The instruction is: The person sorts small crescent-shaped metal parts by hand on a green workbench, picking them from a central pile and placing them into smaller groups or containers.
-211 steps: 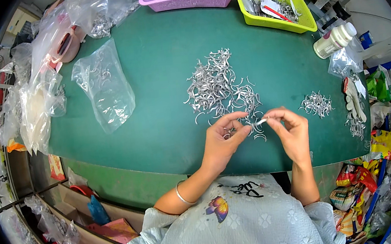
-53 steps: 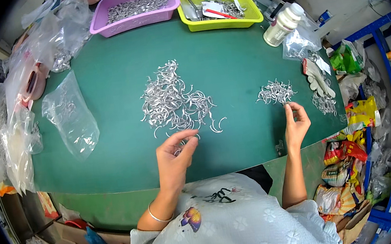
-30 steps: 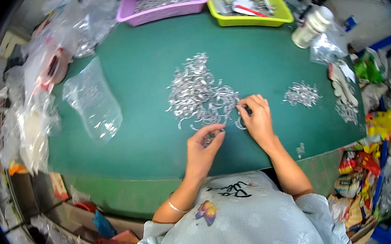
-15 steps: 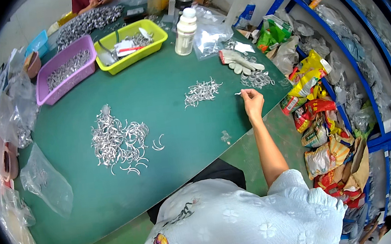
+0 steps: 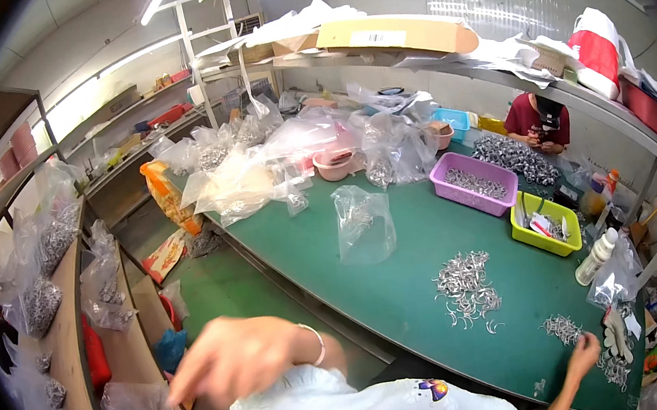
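My left hand (image 5: 237, 359), with a bangle at its wrist, is raised at the lower left, away from the table. Motion blurs its fingers, and nothing held can be made out. At the table's right end my right hand (image 5: 584, 354) is closed, fingertips together; whatever is in them is too small to name. It lies between a small pile of silvery curved metal pieces (image 5: 561, 330) and a heap of metal rings (image 5: 615, 371). A larger pile of curved metal pieces (image 5: 467, 286) lies farther left on the green table (image 5: 309, 252).
A purple basket (image 5: 446, 183), a yellow-green basket (image 5: 544, 244), a white bottle (image 5: 596, 257) and a work glove (image 5: 617, 334) are on the table. A clear bag (image 5: 365, 229) lies left of the piles. Shelves with bagged parts (image 5: 42, 306) stand at left. A person (image 5: 547, 127) sits across.
The view has swung left and up, bringing the shelves in. My left hand has come into sight, moving. My right hand stays by the small piles, still closed.
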Tool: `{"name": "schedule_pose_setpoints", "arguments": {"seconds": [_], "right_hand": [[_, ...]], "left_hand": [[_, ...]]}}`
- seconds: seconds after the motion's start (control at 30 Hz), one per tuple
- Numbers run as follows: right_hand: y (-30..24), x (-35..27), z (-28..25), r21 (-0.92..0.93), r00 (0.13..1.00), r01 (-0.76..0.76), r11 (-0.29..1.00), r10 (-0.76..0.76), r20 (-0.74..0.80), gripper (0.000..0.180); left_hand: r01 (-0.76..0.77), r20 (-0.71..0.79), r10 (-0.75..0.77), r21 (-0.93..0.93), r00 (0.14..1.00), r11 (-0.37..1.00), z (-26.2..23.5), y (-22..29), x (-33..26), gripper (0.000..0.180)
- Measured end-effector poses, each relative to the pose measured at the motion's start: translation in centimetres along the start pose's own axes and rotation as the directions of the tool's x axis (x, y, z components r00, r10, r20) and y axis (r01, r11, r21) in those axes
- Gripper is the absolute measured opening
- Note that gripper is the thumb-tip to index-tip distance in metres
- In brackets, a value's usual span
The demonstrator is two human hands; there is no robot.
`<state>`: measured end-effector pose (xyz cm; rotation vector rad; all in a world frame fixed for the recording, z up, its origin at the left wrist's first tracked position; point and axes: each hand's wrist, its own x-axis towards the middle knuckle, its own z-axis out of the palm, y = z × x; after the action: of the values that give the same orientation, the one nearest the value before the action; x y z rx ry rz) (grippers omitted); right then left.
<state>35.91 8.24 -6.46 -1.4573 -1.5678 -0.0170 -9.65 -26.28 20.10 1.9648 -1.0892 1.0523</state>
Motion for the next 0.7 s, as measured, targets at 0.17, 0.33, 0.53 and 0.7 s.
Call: {"name": "schedule_pose_setpoints", "arguments": {"seconds": [0.17, 0.33, 0.53, 0.7], "right_hand": [[-13.5, -2.6, 3.0, 0.389, 0.742, 0.287, 0.875, -0.46, 0.487, 0.037], [-21.9, -5.2, 5.8, 0.524, 0.518, 0.4, 0.752, -0.657, 0.548, 0.054], [-22.3, -7.2, 11.0, 0.549, 0.407, 0.552, 0.628, -0.777, 0.48, 0.028], [-20.7, -5.8, 10.5, 0.544, 0.525, 0.497, 0.676, -0.733, 0.432, 0.01]], "left_hand": [[0.22, -0.849, -0.263, -0.178, 0.458, 0.959, 0.5, -7.2, -9.9, 0.016], [0.121, -0.856, -0.435, -0.48, -0.279, 0.869, 1.8, -13.7, -14.2, 0.016], [0.019, -0.659, -0.348, -0.482, -0.667, 0.876, 2.2, -18.6, -18.1, 0.015], [0.122, -0.573, -0.239, -0.52, -0.784, 0.846, 2.1, -20.1, -18.8, 0.014]]}}
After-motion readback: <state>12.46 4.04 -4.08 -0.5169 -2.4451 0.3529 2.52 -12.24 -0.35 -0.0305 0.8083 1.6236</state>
